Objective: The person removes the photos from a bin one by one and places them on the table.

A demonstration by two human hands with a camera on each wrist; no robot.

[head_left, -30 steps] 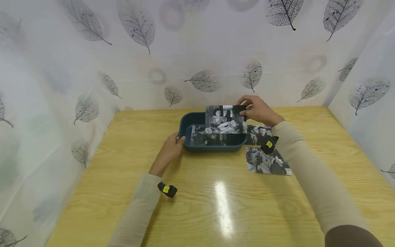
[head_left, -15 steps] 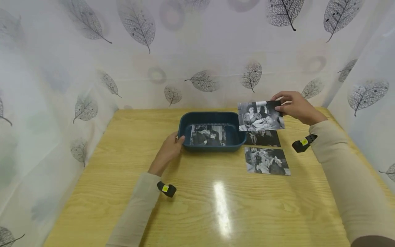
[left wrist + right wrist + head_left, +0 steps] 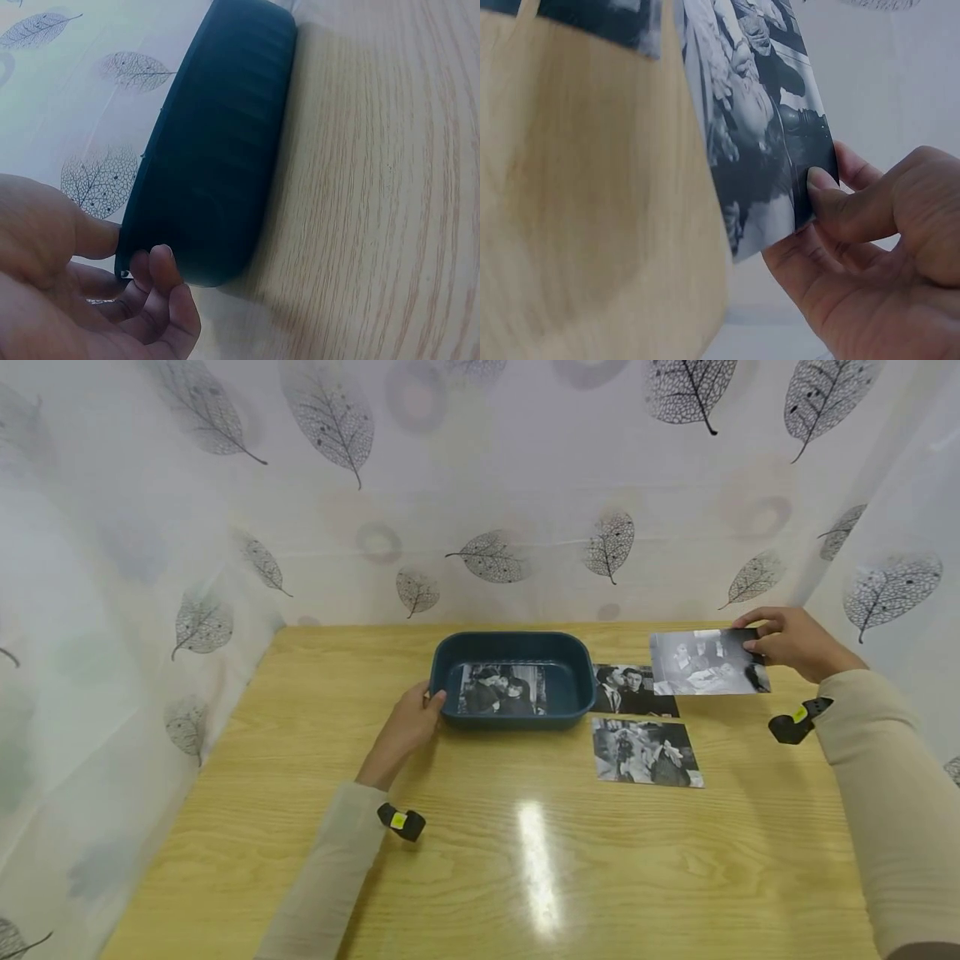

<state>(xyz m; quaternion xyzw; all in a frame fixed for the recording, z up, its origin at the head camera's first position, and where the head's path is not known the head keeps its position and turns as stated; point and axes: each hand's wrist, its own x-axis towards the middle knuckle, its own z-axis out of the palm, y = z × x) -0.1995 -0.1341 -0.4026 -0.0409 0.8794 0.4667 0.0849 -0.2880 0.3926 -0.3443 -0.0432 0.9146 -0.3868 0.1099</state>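
Black-and-white photograph (image 3: 701, 667), long axis nine-to-three, hung at three o'clock from the blue tray (image 3: 517, 722)! Right hand (image 3: 797, 642), angled from four o'clock, pinched its two-o'clock corner; left hand (image 3: 407, 725) gripped the tray's nine-o'clock end.

A dish (image 3: 514, 722) sits on the table (image 3: 465, 860), near the middle of its back edge. An inner photo (image 3: 498, 690) lies in the dish, closer to its left end, where the left hand (image 3: 409, 718) is. Just right of the dish is a back photo (image 3: 626, 691). A front photo (image 3: 645, 752) lies before that one, nearer the table's front edge (the two are very close). The right hand (image 3: 798, 642) holds a raised photo (image 3: 705, 664) toward the table's back right corner. It hides a bit of the back photo.
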